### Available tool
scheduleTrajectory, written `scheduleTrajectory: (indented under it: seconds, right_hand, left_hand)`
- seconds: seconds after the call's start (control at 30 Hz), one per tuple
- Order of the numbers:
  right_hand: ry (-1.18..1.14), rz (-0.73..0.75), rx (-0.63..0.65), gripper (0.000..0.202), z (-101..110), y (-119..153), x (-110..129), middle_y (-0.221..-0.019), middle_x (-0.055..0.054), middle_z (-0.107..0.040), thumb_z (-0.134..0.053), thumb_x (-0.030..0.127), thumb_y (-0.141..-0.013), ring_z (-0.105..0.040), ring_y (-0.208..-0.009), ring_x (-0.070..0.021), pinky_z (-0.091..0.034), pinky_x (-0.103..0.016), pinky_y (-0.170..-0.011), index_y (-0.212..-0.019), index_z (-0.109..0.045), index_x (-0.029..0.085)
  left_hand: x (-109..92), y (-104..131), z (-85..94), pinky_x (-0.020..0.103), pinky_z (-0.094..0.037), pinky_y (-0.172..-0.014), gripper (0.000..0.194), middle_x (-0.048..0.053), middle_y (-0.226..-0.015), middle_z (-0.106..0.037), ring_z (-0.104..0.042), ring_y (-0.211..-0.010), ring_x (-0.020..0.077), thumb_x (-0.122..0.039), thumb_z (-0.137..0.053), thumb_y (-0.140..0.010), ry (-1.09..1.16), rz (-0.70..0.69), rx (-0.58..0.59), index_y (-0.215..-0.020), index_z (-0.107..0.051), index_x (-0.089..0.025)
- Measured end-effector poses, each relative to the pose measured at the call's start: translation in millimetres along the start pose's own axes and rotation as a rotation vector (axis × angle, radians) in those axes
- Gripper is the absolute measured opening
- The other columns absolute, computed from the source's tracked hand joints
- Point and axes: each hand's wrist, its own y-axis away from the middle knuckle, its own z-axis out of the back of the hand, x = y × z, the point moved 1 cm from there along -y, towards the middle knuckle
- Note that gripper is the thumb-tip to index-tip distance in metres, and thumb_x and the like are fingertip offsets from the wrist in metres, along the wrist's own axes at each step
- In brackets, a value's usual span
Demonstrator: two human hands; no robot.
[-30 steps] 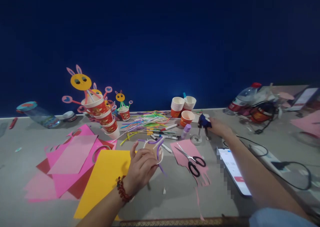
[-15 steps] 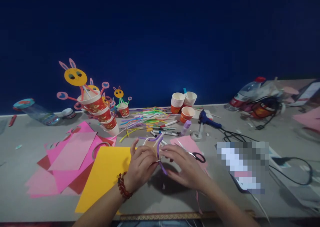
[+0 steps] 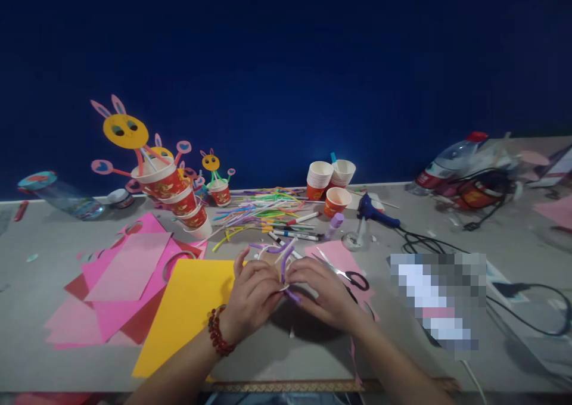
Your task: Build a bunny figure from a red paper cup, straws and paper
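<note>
Dark blue wall (image 3: 286, 83) rises behind the gray desk (image 3: 254, 360). At far left is a clear bottle (image 3: 74, 198), then pink paper (image 3: 127, 268), then a yellow sheet (image 3: 187, 310). The left hand (image 3: 254, 292) (beaded bracelet (image 3: 218, 332) at its wrist) is clamped on a paper cup (image 3: 271, 259), between both hands, with a purple stick (image 3: 283, 269) at its rim. The right hand (image 3: 328, 289) curls beside the stick; whether it grips, I cannot tell. Scissors (image 3: 356, 280) and a blue glue gun (image 3: 379, 215) lie further right.

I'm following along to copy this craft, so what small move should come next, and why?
Probably press the purple stem against the rim of the paper cup: the left hand holds the cup, the right hand is at the stem where it crosses the rim, and the blue glue gun rests apart from both hands.
</note>
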Motion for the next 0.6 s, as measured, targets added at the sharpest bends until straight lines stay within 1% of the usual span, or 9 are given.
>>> scheduleTrajectory:
  seconds: [0.2, 0.37, 0.47, 0.6]
  right_hand:
    - [-0.024, 0.009, 0.037, 0.013, 1.8, -0.5, -1.6, -0.106, -0.009, -0.068, -0.058, 0.023, -0.095, -0.061, -0.099, -0.0221, -0.050, -0.036, -0.083, -0.108, -0.059, 0.022]
    - [-0.035, 0.029, 0.005, 0.011, 0.6, 0.1, 0.0, -0.103, -0.009, -0.068, -0.057, 0.021, -0.094, -0.061, -0.097, -0.0216, -0.050, -0.036, -0.082, -0.105, -0.059, 0.022]
    - [-0.041, 0.040, -0.014, 0.012, -0.5, 0.9, 1.3, -0.102, -0.008, -0.069, -0.058, 0.021, -0.094, -0.062, -0.097, -0.0214, -0.050, -0.036, -0.082, -0.106, -0.059, 0.022]
    - [-0.029, 0.054, -0.039, 0.012, -2.2, 2.3, 2.7, -0.101, -0.008, -0.069, -0.058, 0.022, -0.093, -0.063, -0.095, -0.0215, -0.050, -0.037, -0.081, -0.105, -0.059, 0.023]
  left_hand:
    - [0.9, 1.1, -1.4, 0.055, -0.024, -0.118, 0.011, -0.003, -0.079, -0.074, -0.063, -0.086, 0.0164, -0.013, -0.063, -0.087, 0.013, -0.031, 0.020, -0.087, -0.064, -0.024]
    - [-0.2, 1.4, -1.6, 0.056, -0.027, -0.117, 0.009, -0.002, -0.081, -0.074, -0.064, -0.087, 0.0175, -0.015, -0.062, -0.088, 0.009, -0.013, 0.012, -0.089, -0.063, -0.024]
    - [0.2, 2.3, -0.8, 0.056, -0.031, -0.115, 0.008, 0.001, -0.090, -0.073, -0.063, -0.095, 0.0194, -0.016, -0.062, -0.087, -0.005, -0.014, -0.012, -0.091, -0.062, -0.023]
    - [0.8, 4.0, -0.4, 0.057, -0.036, -0.111, 0.012, 0.004, -0.100, -0.071, -0.059, -0.103, 0.0214, -0.012, -0.061, -0.086, -0.020, -0.069, -0.006, -0.091, -0.061, -0.022]
